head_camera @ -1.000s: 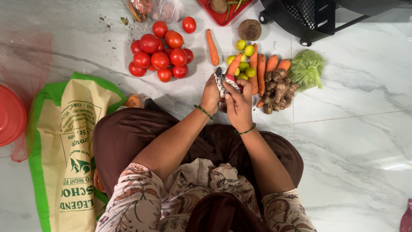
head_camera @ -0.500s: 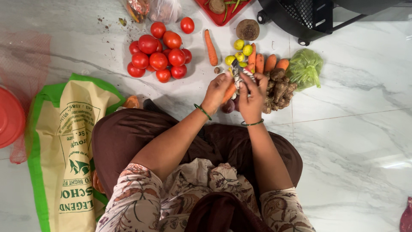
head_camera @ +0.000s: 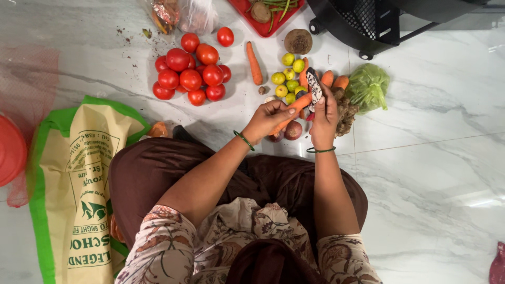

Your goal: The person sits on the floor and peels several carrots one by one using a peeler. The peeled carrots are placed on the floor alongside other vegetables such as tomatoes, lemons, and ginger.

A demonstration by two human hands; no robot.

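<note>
Carrot (head_camera: 290,109) held in the air over the marble floor (head_camera: 421,173), just in front of the seated person's knees, is the thing both hands work on. The left hand (head_camera: 269,119) has its fingers (head_camera: 284,111) closed around the lower, thinner part of it, and the right hand (head_camera: 323,118) is closed on a dark-and-white patterned object (head_camera: 314,87) whose kind I cannot tell, pressed against the carrot's upper end.

The carrot's long axis runs on a slant, from low at the left hand up and to the right toward the other hand; its thicker end seems to point up-right, though the right hand hides the very tip.

By its look it should be stiff and fairly light, firm enough to take a squeeze without bruising, yet it could snap if bent hard at the thin end. The skin looks dry, so slip seems unlikely. The best hold is probably around the middle or lower shaft, as the left hand has it.

Near the hands lie more carrots (head_camera: 333,80), small limes (head_camera: 290,73), a heap of tomatoes (head_camera: 190,73), an onion (head_camera: 293,130), a green bag (head_camera: 368,87) and a printed sack (head_camera: 79,179)
</note>
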